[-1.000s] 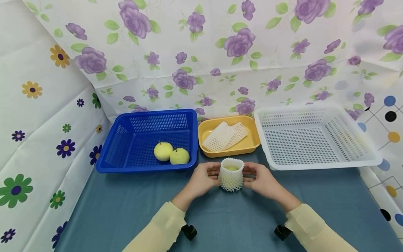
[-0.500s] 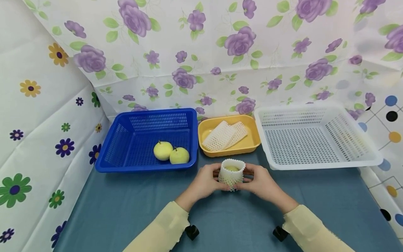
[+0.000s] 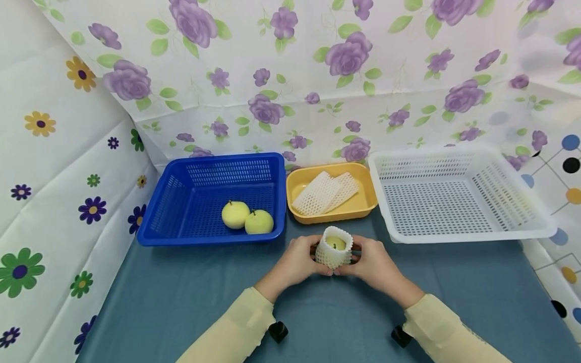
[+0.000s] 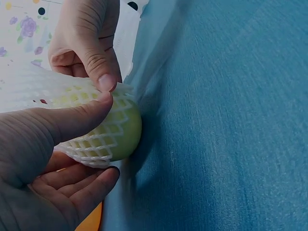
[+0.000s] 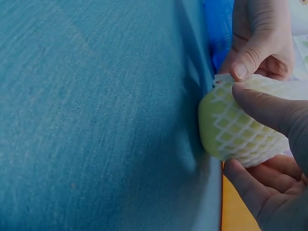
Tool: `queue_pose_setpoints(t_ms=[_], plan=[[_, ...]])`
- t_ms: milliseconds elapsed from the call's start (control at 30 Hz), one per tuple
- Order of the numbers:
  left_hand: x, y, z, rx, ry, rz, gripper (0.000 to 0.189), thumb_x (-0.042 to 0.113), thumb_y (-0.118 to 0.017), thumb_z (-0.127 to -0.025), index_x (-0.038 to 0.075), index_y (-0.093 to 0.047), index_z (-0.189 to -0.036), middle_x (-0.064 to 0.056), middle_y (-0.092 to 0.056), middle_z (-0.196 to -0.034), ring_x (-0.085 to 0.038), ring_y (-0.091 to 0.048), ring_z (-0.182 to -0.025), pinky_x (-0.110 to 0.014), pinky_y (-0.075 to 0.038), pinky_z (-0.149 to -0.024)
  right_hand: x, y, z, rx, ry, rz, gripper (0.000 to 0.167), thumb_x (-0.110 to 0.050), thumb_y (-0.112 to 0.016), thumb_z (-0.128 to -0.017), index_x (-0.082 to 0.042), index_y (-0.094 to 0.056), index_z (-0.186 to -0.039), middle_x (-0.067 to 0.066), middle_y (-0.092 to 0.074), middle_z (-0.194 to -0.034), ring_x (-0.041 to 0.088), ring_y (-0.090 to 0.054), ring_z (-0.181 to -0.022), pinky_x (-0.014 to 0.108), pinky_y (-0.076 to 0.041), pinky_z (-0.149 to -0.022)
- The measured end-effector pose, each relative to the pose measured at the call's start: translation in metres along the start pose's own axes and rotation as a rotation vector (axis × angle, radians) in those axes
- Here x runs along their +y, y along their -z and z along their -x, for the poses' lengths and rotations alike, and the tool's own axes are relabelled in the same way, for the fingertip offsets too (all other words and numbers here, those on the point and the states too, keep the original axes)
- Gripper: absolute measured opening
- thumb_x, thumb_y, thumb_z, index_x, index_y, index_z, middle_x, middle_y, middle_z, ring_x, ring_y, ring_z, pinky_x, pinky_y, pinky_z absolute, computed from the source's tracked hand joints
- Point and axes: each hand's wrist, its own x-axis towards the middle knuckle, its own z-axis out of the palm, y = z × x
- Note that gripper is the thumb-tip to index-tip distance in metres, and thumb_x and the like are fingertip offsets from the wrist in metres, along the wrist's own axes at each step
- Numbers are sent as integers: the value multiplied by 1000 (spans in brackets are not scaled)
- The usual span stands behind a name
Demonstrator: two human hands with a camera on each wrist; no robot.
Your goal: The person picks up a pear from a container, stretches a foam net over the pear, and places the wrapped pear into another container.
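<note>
- Blue-green cloth (image 3: 336, 317), faintly textured, covers the surface beneath the work I am watching, at lower centre of my head view.
- Just below frame centre I have a yellow-green pear (image 3: 336, 243) inside a white foam net (image 3: 328, 258), its stem showing through the open top; my left wrist view shows its bare bottom poking out. I can't tell whether it touches the cloth.
- Left hand (image 3: 297, 259) and right hand (image 3: 374, 262) both grasp the netted pear from either side, thumbs meeting at the near edge.
- Pale yellow sleeves (image 3: 231, 322) reach in from the bottom edge.
- Centre: a yellow tray (image 3: 333, 218) bearing flat foam nets (image 3: 315, 194).
- Centre left: a blue basket (image 3: 190, 241) with two pears (image 3: 235, 215) side by side.
- Centre right: a white basket (image 3: 472, 236).
- Behind, I see a white backdrop (image 3: 172, 60) printed with purple roses; daisy-patterned fabric (image 3: 54, 166) fills the left, dotted fabric (image 3: 556, 214) the right edge.
</note>
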Motion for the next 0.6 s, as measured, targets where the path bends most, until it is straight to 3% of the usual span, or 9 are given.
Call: queue_pose_setpoints(t_ms=[600], plan=[[-5, 2, -3, -30, -25, -111, 65, 26, -87, -62, 24, -60, -121, 12, -66, -109, -3, -61, -97, -27, -52, -85, 2, -4, -4, 11, 25, 75, 73, -32, -90, -55, -27, -57, -121, -10, -65, -107, 5, -64, -93, 21, -55, -71]])
